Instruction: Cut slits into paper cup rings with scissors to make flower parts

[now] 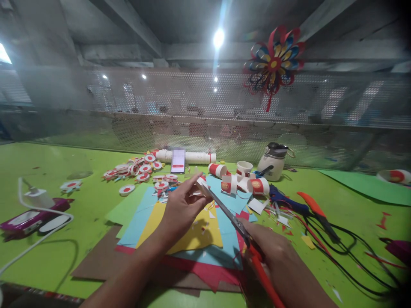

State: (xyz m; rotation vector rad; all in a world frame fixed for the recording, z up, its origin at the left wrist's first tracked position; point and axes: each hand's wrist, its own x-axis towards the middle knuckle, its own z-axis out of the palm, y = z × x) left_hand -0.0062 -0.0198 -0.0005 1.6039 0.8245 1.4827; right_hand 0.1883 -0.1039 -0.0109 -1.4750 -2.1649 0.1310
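Pinched between the thumb and fingers of my left hand (pixel 183 205) is a small white-and-red paper cup piece (pixel 202 184), mostly covered by the fingers. My right hand (pixel 269 244) is closed around the red-orange handles of a pair of scissors (pixel 224 208). The blade tips reach the edge of the cup piece; whether they bite into it I cannot tell. Below both hands lie a yellow paper sheet (pixel 180 239), light blue paper (pixel 141 218) and red paper (pixel 205 271), stacked on brown cardboard (pixel 96 256). Small paper scraps are scattered over the sheets.
Cut red-and-white cups (pixel 229 184) stand beyond my hands, near a lidded jug (pixel 272 162). White-red discs (pixel 144 167) are piled left of a propped phone (pixel 178 160). A blue glue gun (pixel 289 200), orange-handled tool (pixel 314 209) and black cable lie right; a purple power strip (pixel 35 218) lies left.
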